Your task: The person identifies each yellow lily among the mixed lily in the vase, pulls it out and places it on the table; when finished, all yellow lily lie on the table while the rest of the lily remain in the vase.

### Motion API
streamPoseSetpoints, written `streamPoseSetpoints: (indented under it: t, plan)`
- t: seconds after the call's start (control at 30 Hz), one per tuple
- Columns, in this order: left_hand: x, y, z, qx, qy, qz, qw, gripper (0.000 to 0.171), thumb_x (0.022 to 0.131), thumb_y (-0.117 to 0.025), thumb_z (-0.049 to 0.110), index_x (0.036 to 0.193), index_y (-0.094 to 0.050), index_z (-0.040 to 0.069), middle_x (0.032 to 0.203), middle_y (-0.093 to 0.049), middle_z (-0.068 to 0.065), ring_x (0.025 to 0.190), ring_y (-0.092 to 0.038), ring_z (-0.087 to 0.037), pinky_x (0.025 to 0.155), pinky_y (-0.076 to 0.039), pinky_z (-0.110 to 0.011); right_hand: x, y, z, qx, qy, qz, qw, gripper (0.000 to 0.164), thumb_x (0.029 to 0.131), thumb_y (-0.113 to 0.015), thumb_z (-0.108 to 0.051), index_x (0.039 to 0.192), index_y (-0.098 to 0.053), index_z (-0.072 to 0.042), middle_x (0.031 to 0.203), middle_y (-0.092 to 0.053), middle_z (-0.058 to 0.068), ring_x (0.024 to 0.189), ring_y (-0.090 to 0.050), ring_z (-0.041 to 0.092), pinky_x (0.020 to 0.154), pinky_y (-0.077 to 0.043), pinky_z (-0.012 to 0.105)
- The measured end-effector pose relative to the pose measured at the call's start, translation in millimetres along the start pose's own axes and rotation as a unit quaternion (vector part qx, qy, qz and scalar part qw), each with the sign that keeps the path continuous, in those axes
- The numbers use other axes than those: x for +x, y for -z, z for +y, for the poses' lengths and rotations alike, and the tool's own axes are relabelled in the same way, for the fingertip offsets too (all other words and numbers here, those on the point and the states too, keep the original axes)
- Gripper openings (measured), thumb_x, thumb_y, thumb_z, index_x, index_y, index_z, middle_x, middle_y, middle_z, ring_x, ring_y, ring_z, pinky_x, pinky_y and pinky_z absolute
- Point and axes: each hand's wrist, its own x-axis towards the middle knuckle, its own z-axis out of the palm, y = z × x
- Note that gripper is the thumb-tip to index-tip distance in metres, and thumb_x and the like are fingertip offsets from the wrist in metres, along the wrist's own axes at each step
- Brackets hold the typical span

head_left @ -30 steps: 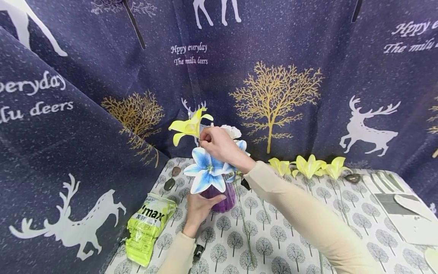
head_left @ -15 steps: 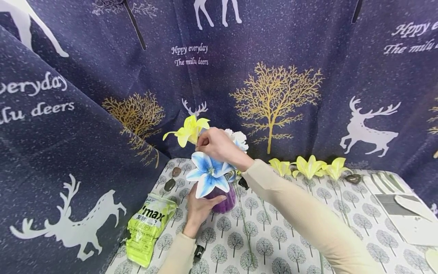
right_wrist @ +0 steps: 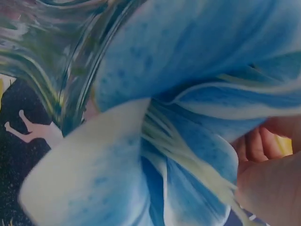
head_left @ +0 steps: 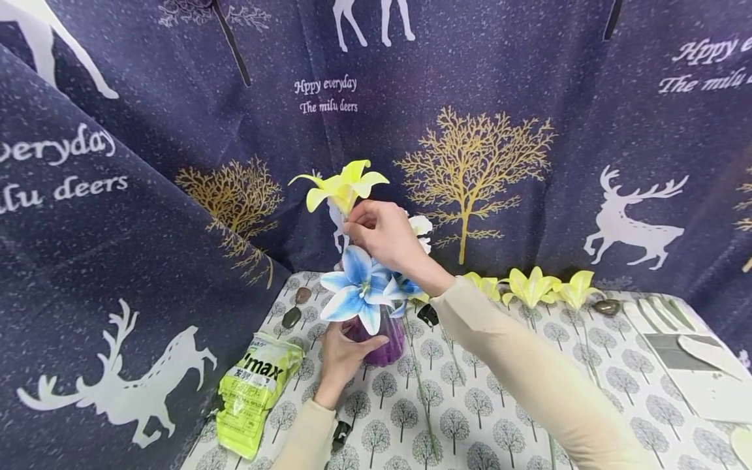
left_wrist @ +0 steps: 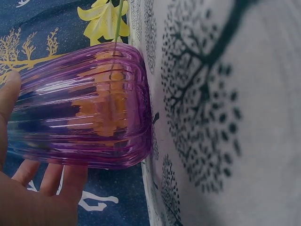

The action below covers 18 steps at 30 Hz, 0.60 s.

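Note:
My left hand (head_left: 343, 356) grips the ribbed purple vase (head_left: 384, 343) low on its left side. In the left wrist view the thumb and fingers lie on either side of the see-through vase (left_wrist: 84, 108), and its base meets the tablecloth. Above it, my right hand (head_left: 390, 238) pinches a yellow lily (head_left: 343, 186) by the stem just under the bloom. Two blue-and-white lilies, one in front (head_left: 358, 290), and a white flower (head_left: 420, 228) rise around the vase mouth. Large blue petals (right_wrist: 188, 108) fill most of the right wrist view and partly hide the right hand (right_wrist: 273, 179).
A bright green bag (head_left: 255, 391) stands at the left, with two stones (head_left: 290, 316) behind it. More yellow lilies (head_left: 531, 287) lie at the back right, stems toward the front. Pale gloves (head_left: 658, 313) lie at the far right. A dark patterned curtain (head_left: 511, 78) hangs behind.
My right hand dipped slightly, then rose with the yellow lily, whose bloom now sits higher and faces upward. The blue lilies shifted a little. My left hand stayed on the vase.

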Motion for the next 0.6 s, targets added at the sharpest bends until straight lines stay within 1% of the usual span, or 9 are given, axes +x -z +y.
streamPoseSetpoints:
  t: [0.03, 0.1, 0.13, 0.2, 0.33, 0.4, 0.5, 0.53, 0.6]
  plan:
    - [-0.4, 0.1, 0.1, 0.001, -0.002, -0.001, 1.0000, 0.088, 0.055, -0.097, 0.043, 0.129, -0.061, 0.014, 0.122, -0.072, -0.011, 0.112, -0.069, -0.032, 0.099, -0.057, -0.049, 0, 1, 1, 0.011, 0.002, 0.005, 1.000, 0.007, 0.095, -0.069, -0.018, 0.093, -0.071, -0.012, 0.081, -0.074, 0.010, 0.061, -0.059, 0.012, 0.053, -0.047, 0.023]
    - [-0.7, 0.3, 0.0, -0.017, -0.007, -0.007, 0.9998, 0.086, 0.057, -0.098, 0.036, 0.131, -0.060, 0.014, 0.124, -0.071, -0.011, 0.114, -0.068, -0.032, 0.101, -0.057, -0.048, 0, 2, 4, 0.028, 0.005, 0.002, 1.000, 0.005, 0.095, -0.069, -0.015, 0.095, -0.071, -0.010, 0.084, -0.074, 0.010, 0.063, -0.059, 0.012, 0.054, -0.047, 0.022]
    - [-0.6, 0.4, 0.0, -0.022, -0.015, -0.005, 0.9996, 0.086, 0.058, -0.098, 0.033, 0.132, -0.060, 0.015, 0.126, -0.071, -0.010, 0.116, -0.067, -0.031, 0.103, -0.056, -0.049, 0, 2, 5, 0.041, 0.001, -0.010, 0.999, 0.005, 0.094, -0.069, -0.012, 0.096, -0.071, -0.007, 0.085, -0.074, 0.011, 0.063, -0.060, 0.013, 0.054, -0.048, 0.022]
    - [-0.6, 0.4, -0.3, -0.030, -0.026, 0.000, 0.9992, 0.086, 0.057, -0.099, 0.030, 0.133, -0.060, 0.017, 0.128, -0.070, -0.007, 0.119, -0.066, -0.028, 0.106, -0.053, -0.048, 1, 0, 7, 0.044, -0.004, -0.038, 0.998, 0.005, 0.094, -0.069, -0.009, 0.097, -0.071, -0.005, 0.086, -0.074, 0.011, 0.063, -0.061, 0.013, 0.054, -0.050, 0.022]
    - [0.2, 0.2, -0.9, -0.041, -0.041, 0.009, 0.9983, 0.085, 0.055, -0.100, 0.031, 0.131, -0.062, 0.023, 0.126, -0.071, 0.000, 0.116, -0.067, -0.023, 0.105, -0.054, -0.043, 3, -3, 10, 0.003, -0.001, -0.095, 0.996, 0.005, 0.094, -0.069, -0.007, 0.095, -0.072, -0.004, 0.089, -0.075, 0.013, 0.066, -0.064, 0.014, 0.057, -0.052, 0.022]
    - [0.6, -0.1, -1.7, -0.054, -0.042, 0.004, 0.9976, 0.086, 0.055, -0.100, 0.031, 0.131, -0.061, 0.024, 0.126, -0.071, 0.000, 0.116, -0.067, -0.022, 0.104, -0.055, -0.042, 6, -5, 10, -0.039, 0.016, -0.110, 0.993, 0.005, 0.095, -0.069, -0.010, 0.093, -0.073, -0.007, 0.089, -0.076, 0.010, 0.069, -0.065, 0.012, 0.060, -0.052, 0.021]
    - [1.3, -1.0, -3.2, -0.064, -0.034, -0.008, 0.9974, 0.088, 0.055, -0.099, 0.032, 0.133, -0.059, 0.026, 0.128, -0.070, 0.000, 0.118, -0.067, -0.022, 0.104, -0.056, -0.042, 9, -7, 10, -0.094, 0.027, -0.129, 0.987, 0.005, 0.095, -0.070, -0.017, 0.092, -0.072, -0.013, 0.085, -0.075, 0.004, 0.071, -0.065, 0.013, 0.065, -0.052, 0.024]
    - [1.7, -1.3, -3.7, -0.064, -0.033, -0.010, 0.9973, 0.088, 0.056, -0.099, 0.033, 0.134, -0.059, 0.027, 0.128, -0.070, 0.000, 0.119, -0.067, -0.022, 0.105, -0.056, -0.042, 10, -7, 10, -0.108, 0.031, -0.131, 0.985, 0.005, 0.095, -0.070, -0.018, 0.092, -0.071, -0.015, 0.083, -0.075, 0.002, 0.071, -0.065, 0.012, 0.066, -0.052, 0.023]
    - [1.7, -1.8, -3.9, -0.054, -0.027, -0.007, 0.9981, 0.088, 0.055, -0.099, 0.035, 0.133, -0.059, 0.029, 0.128, -0.070, 0.001, 0.118, -0.067, -0.021, 0.103, -0.057, -0.041, 11, -8, 10, -0.107, 0.028, -0.134, 0.985, 0.006, 0.095, -0.070, -0.018, 0.092, -0.071, -0.015, 0.082, -0.074, 0.001, 0.070, -0.065, 0.012, 0.064, -0.052, 0.024]
